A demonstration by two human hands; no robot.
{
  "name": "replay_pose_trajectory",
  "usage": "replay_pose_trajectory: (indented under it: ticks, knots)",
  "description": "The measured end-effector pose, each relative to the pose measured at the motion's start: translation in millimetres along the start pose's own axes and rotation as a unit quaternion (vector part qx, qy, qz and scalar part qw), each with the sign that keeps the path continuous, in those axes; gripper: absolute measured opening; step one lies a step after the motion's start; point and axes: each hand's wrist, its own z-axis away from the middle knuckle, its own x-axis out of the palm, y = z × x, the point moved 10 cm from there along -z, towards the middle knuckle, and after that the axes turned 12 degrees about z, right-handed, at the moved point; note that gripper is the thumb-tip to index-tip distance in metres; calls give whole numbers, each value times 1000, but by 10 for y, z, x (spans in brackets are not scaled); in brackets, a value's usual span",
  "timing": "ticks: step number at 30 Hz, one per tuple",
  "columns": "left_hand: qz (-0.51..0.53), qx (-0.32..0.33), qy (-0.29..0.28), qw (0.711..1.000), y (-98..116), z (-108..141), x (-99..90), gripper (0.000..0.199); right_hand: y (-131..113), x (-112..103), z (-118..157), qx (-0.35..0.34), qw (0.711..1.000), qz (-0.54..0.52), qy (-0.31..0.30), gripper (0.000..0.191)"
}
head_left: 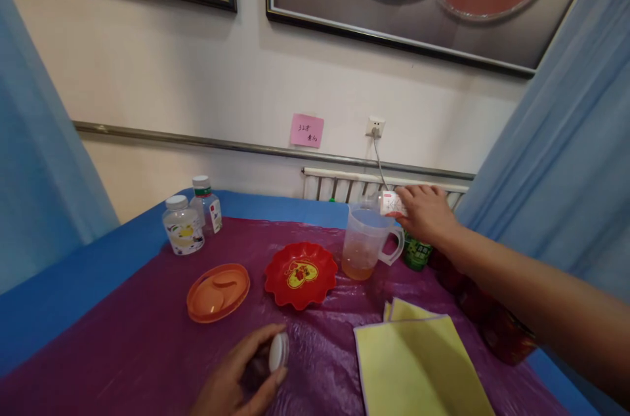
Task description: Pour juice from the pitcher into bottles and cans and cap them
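Observation:
My right hand is wrapped round a clear bottle with a white and red label. The bottle lies tipped on its side, its mouth end over the rim of a translucent measuring jug. Amber liquid fills the lower part of the jug. Low in the view, my left hand pinches a white bottle cap between thumb and fingers, above the purple sheet. A red scalloped plate with a yellow design sits between the jug and an orange divided dish.
Two capped clear bottles, a squat jar and a taller bottle, stand at the back left. Yellow cloths lie at front right. A green can and dark red containers line the right edge, partly under my forearm.

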Motion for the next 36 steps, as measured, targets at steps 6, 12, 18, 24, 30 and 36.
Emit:
replay_pose_trajectory:
  ticks: [6, 12, 18, 24, 30, 36]
  knots:
    - [96, 11, 39, 995, 500, -339, -62, 45, 96, -40, 448, 193, 920, -337, 54, 60]
    - [121, 106, 51, 986, 1144, -617, -127, 42, -1176, 76, 964, 180, 755, -630, 30, 62]
    - [-20, 202, 33, 979, 1536, -663, -5, 33, -1750, 1, 1168, 137, 785, -601, 69, 63]
    - [-126, 225, -16, 966, 1543, -661, 257, 31, -1747, 16, 1246, 118, 828, -537, 111, 62]
    - [-154, 212, -31, 965, 1497, -722, 351, 30, -1689, 75, 1305, 118, 842, -510, 130, 69]
    - [-193, 209, -60, 957, 1526, -751, 404, 38, -1648, 63, 1300, 111, 847, -504, 127, 71]
